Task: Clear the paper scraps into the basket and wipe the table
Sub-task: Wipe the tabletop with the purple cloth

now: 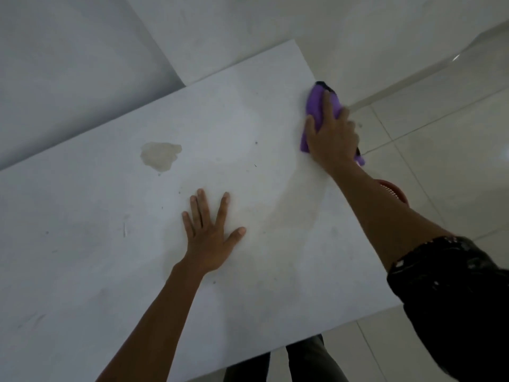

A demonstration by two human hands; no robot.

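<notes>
Fingers (327, 106) of my right hand (334, 139) are lying fairly straight and spread over the one purple cloth (315, 106), pressing it flat rather than clutching it. Under them the cloth is stretching lengthwise away from me, its long axis following the table's (110, 271) right edge, its dark-trimmed tip poking out just beyond the fingertips. It is looking soft, fuzzy and bunched, and a small purple corner is showing beside the wrist.

My left hand (209, 241) is resting palm down, well to the left of and nearer than those fingers, its own fingers (201, 208) straight and splayed, holding nothing. Beyond them and to the left, one irregular brownish stain (159, 155) is sitting on the smooth, matte white top amid a few dark specks.

Nearer than the right fingers, under that forearm, part of one red latticed basket (394, 193) is peeking out on the glossy tiled floor (440, 133).
</notes>
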